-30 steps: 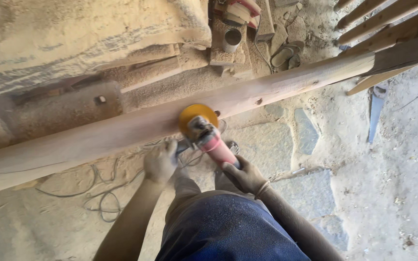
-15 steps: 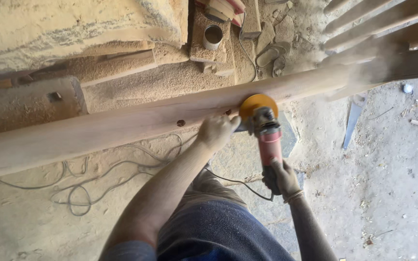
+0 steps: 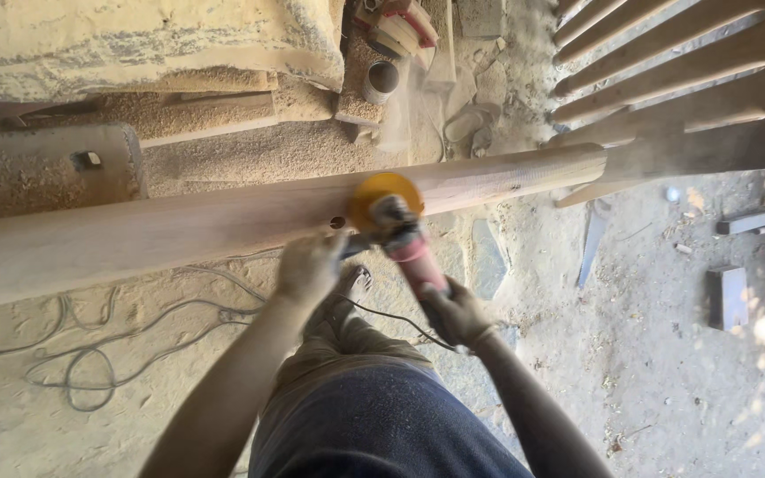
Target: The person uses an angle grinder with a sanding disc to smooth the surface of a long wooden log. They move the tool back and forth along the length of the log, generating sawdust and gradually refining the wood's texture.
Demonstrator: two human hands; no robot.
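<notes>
A long pale wooden beam (image 3: 179,232) runs across the view from lower left to upper right. An angle grinder (image 3: 405,239) with a red body and a yellow sanding disc (image 3: 386,196) presses on the beam's near face. My left hand (image 3: 310,267) grips the grinder's side handle just below the beam. My right hand (image 3: 455,312) is closed around the rear of the red body. Fine dust rises above the disc. My dark trousers and one foot show below the hands.
Loose cable (image 3: 126,341) loops over the dusty ground at the left. Sawdust piles and a machine (image 3: 396,26) lie beyond the beam. Several wooden spindles (image 3: 692,62) lean at the upper right. A handsaw (image 3: 592,246) and small wood blocks (image 3: 726,296) lie at right.
The grinder has travelled along the beam toward its right end, then back a little. Both hands stayed on it; my right hand came closer under the tool.
</notes>
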